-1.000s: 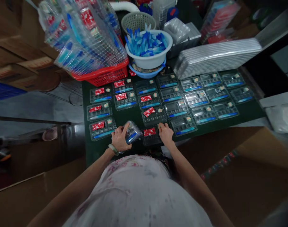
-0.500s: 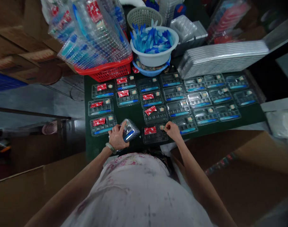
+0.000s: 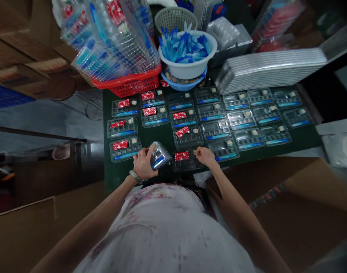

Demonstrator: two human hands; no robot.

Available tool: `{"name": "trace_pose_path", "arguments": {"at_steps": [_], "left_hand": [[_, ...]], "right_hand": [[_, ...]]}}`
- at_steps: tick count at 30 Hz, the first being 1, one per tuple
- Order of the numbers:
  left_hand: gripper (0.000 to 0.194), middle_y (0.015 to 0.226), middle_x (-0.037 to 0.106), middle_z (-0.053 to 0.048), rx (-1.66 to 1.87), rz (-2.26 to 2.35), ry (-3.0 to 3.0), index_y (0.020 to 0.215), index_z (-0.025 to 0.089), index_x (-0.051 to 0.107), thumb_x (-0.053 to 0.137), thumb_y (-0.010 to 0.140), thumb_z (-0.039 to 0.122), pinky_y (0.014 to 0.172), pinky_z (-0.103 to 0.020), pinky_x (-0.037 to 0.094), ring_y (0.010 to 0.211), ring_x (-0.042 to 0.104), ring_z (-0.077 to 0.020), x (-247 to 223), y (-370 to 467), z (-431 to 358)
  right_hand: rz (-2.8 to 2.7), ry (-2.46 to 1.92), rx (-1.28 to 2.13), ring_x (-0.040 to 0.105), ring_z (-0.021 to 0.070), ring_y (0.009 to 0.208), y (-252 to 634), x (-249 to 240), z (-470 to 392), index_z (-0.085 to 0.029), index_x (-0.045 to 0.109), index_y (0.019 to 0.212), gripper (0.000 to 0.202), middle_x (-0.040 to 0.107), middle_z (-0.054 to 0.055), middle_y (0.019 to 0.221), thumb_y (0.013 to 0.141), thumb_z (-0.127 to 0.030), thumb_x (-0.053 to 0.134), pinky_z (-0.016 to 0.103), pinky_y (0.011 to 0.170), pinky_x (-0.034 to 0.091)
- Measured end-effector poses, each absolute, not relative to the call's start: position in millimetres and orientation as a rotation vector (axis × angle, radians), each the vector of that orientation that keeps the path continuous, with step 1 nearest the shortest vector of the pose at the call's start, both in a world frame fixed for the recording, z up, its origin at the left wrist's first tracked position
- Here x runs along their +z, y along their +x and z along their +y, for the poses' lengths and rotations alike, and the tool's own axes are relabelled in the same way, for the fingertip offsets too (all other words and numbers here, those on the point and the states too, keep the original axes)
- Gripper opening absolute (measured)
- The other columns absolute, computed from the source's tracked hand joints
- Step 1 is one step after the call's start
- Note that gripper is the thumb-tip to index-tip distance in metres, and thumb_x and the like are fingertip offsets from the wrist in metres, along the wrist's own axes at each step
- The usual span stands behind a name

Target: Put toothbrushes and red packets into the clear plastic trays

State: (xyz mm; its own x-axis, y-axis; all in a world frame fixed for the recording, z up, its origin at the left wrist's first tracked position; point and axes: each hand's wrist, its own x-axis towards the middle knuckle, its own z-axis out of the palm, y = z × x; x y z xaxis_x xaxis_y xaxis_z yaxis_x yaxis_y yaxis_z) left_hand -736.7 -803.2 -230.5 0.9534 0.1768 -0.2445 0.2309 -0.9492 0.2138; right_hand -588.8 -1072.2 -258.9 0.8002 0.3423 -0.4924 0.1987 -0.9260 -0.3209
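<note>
My left hand (image 3: pixel 145 165), with a bracelet at the wrist, is closed on clear plastic trays (image 3: pixel 161 154), apparently nested, with something blue showing in them. My right hand (image 3: pixel 206 156) pinches a small pale block (image 3: pixel 195 152) at the upper right corner of a clear tray (image 3: pixel 187 165) near the table's front edge. Its fingers partly cover the block. A red patterned packet (image 3: pixel 181 156) lies in that same tray. Just behind is another tray with a red packet (image 3: pixel 182 131) and a pale block (image 3: pixel 195 131). To the right, a tray holds a blue pen-like piece (image 3: pixel 225 156).
Filled trays stand in rows on the dark green table (image 3: pixel 157 133). At the back are a red basket (image 3: pixel 133 84) of packed trays, a white bowl (image 3: pixel 187 70) of blue pieces, and a long stack of clear trays (image 3: pixel 272 70). Cardboard (image 3: pixel 287 197) borders the right front.
My right hand has shifted slightly left, its fingertips now closer over the corner of the tray. The left hand keeps hold of its trays, which have turned slightly.
</note>
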Motion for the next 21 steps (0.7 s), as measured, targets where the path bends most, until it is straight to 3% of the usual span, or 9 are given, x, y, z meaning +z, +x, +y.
{"name": "trace_pose_path", "arguments": {"at_steps": [7,21], "left_hand": [[0.108,0.128,0.040,-0.019,-0.353,0.362,2.862,0.147,0.019,0.018,0.067,0.053,0.040,0.090,-0.046,0.033,0.111,0.043,-0.0374,-232,-743,-800],[0.108,0.126,0.041,-0.019,-0.369,0.408,2.838,0.147,0.019,0.017,0.066,0.053,0.040,0.089,-0.048,0.035,0.111,0.044,-0.0377,-233,-751,-799]], "right_hand": [[-0.492,-2.668,0.845,0.058,0.0112,0.074,-590,-266,-1075,-0.019,0.066,0.079,0.010,0.066,0.000,0.082,0.080,-0.018,0.056,0.020,0.063,0.035],[-0.227,-2.753,0.941,0.064,0.0170,0.081,-577,-260,-1063,-0.020,0.071,0.078,0.015,0.070,0.005,0.086,0.078,-0.023,0.057,0.022,0.060,0.040]]}}
